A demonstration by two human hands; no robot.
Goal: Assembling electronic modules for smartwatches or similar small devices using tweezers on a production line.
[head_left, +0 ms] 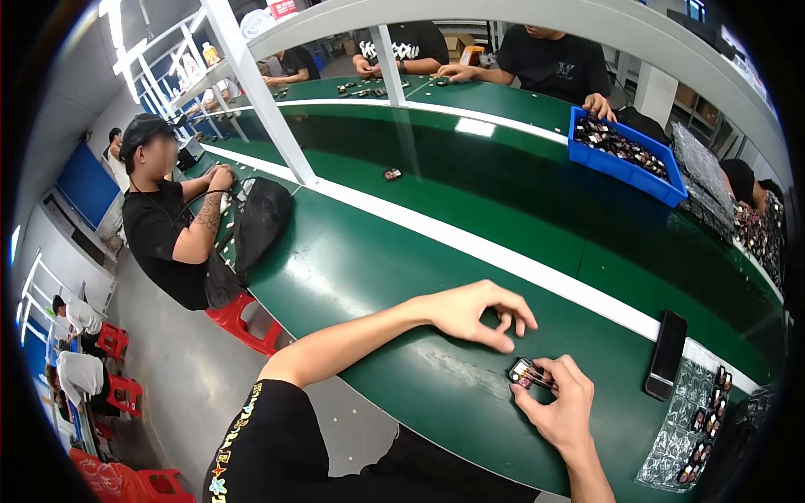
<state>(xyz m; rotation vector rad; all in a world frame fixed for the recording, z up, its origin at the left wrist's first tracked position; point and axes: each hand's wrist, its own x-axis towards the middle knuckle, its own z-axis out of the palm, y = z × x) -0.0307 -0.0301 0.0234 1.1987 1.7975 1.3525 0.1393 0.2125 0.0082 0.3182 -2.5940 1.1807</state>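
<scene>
One head-worn fisheye looks down, close over the green workbench [377, 277].

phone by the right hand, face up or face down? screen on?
Lying flat on the green table; the black phone shows no lit screen. Face up or down: cannot tell, since its surface is plain dark.

We see a green bench top [360, 277], smooth and semi-glossy, scuffed pale near our left hand [474, 312]; a small glossy dark part [528, 372] pinched in our right hand [560, 407]; a black phone [667, 354] with a glossy face; a clear, shiny plastic blister sheet [683, 419]; a blue plastic bin [625, 168]; a matt black cloth bag [262, 220]; white-painted frame posts [260, 92]
</scene>
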